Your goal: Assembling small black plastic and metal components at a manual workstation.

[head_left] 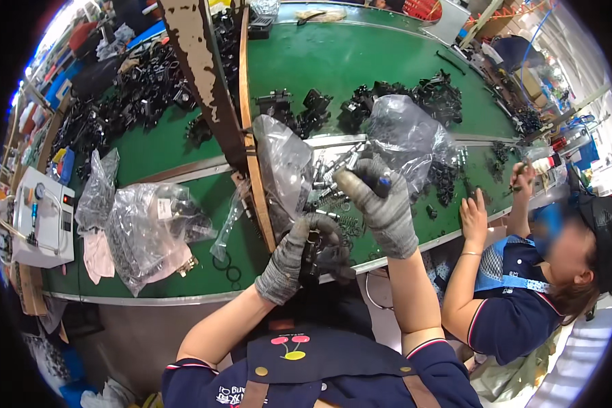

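Observation:
My left hand point(287, 262), in a grey knit glove, is closed around a black mechanical part point(311, 264) just over the table's front edge. Its far side is hidden by the fingers. Further right and higher, my gloved right hand point(387, 214) has its fingers curled in. A small blue tip point(385, 181) shows among them; the rest of that piece is covered. Shiny silver cylindrical parts point(336, 163) lie by the right fingertips, and I cannot tell whether one is pinched. Coil springs point(350, 226) are scattered on the green table point(415, 234) between the hands.
A wooden post point(253, 173) and a rusty metal beam point(207, 88) rise left of my hands. Clear plastic bags point(404, 129) and black part heaps point(132, 102) cover much of the table. A white box with a gauge point(44, 217) stands left. A co-worker's hand point(474, 214) rests at right.

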The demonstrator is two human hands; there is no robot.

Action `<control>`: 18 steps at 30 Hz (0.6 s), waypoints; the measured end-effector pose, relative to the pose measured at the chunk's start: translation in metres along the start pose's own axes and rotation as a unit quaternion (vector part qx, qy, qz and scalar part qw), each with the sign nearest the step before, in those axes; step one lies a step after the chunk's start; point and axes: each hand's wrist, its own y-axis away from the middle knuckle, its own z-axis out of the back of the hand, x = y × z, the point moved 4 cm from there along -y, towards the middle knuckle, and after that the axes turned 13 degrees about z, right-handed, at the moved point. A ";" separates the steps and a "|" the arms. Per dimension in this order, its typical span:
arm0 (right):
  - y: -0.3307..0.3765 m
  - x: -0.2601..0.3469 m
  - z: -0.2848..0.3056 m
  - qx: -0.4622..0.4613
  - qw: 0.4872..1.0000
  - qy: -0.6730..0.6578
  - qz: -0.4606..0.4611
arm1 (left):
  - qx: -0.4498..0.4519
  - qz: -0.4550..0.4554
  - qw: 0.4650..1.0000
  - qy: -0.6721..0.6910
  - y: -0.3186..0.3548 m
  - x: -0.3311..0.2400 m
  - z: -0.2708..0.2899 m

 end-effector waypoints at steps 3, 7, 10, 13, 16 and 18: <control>0.025 -0.014 -0.001 0.025 0.999 0.004 0.022 | 0.016 0.005 1.000 0.023 0.005 -0.002 -0.011; 0.041 -0.025 -0.008 0.067 0.985 0.054 0.149 | -0.035 0.031 0.999 -0.002 0.005 -0.002 -0.009; 0.049 -0.017 -0.004 0.063 0.965 0.068 0.247 | 0.015 0.023 0.998 -0.061 0.010 0.002 0.000; 0.054 -0.023 0.002 0.024 0.982 0.024 0.187 | 0.020 0.021 0.987 -0.159 0.014 -0.007 -0.011; 0.059 -0.023 -0.001 0.097 0.973 0.049 0.203 | 0.014 0.058 0.983 -0.176 0.013 -0.010 -0.018; 0.065 -0.012 -0.003 0.131 0.949 0.123 0.259 | 0.000 0.050 0.981 -0.188 0.013 -0.008 -0.017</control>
